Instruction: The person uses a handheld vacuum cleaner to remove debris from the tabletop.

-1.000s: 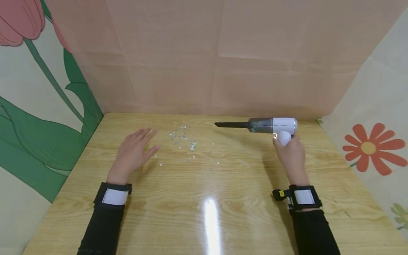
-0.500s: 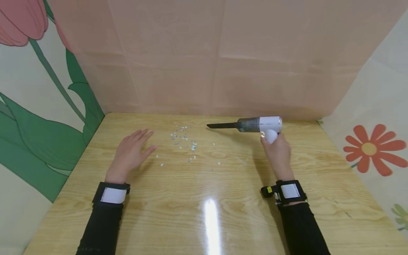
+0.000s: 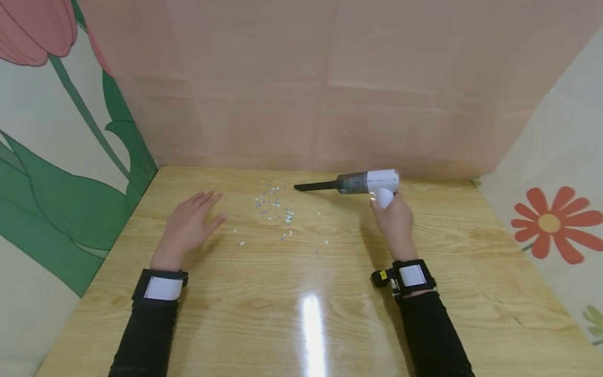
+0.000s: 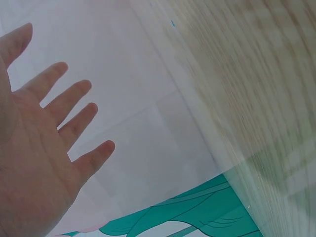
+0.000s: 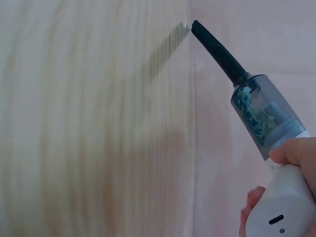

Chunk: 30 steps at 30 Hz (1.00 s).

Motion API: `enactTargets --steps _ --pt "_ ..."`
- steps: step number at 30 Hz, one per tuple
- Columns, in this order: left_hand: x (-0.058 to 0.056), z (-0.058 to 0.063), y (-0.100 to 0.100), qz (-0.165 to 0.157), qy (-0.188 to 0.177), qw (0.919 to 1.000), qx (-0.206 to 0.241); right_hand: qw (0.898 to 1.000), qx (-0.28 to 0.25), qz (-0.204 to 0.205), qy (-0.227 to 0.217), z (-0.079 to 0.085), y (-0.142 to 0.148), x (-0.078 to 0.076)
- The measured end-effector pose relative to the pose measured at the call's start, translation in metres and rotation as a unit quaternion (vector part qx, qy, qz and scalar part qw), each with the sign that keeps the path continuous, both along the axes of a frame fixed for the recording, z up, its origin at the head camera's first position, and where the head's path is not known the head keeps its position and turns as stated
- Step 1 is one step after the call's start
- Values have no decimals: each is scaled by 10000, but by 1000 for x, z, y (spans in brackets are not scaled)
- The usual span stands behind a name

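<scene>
A white handheld vacuum cleaner (image 3: 382, 180) with a smoky clear dust cup (image 5: 266, 113) and a long black nozzle (image 3: 315, 186) is gripped by its handle in my right hand (image 3: 395, 222). Blue and white bits show inside the cup in the right wrist view. The nozzle points left, its tip just right of small white and blue scraps (image 3: 289, 215) scattered on the table. To the left of the scraps, my left hand (image 3: 186, 225) hovers with fingers spread and holds nothing; the left wrist view shows its palm (image 4: 34, 163).
The wooden table (image 3: 264, 319) carries a bright light reflection near its front. A pinkish sheet (image 3: 320, 94) rises behind its back edge. Flower-printed panels stand at the left (image 3: 61, 209) and right (image 3: 556, 272). A few stray scraps lie apart from the main scatter.
My right hand has moved left with the vacuum cleaner, bringing the nozzle tip closer to the scraps. My left hand has shifted slightly left in the head view.
</scene>
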<state>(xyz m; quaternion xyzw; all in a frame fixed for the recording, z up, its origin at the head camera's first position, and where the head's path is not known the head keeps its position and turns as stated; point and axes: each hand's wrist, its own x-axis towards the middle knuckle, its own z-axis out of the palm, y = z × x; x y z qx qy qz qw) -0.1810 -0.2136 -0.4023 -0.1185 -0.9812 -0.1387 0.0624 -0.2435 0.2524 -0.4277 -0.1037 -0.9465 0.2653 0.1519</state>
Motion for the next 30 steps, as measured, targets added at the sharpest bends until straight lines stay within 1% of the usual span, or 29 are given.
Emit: enactTargets --steps 5,15,22,30 --pt "0 -3 -7 21 -3 10000 -38 10000 -52 32 -48 -1 -8 -4" --pt "3 -5 -18 116 35 9999 -79 9998 -66 154 107 -3 -22 -10" --pt "3 -7 -27 74 111 9999 -90 9995 -146 138 232 -2 -28 -10" --pt "6 -7 -41 -74 274 9996 29 9996 -187 180 141 -3 -38 -12"
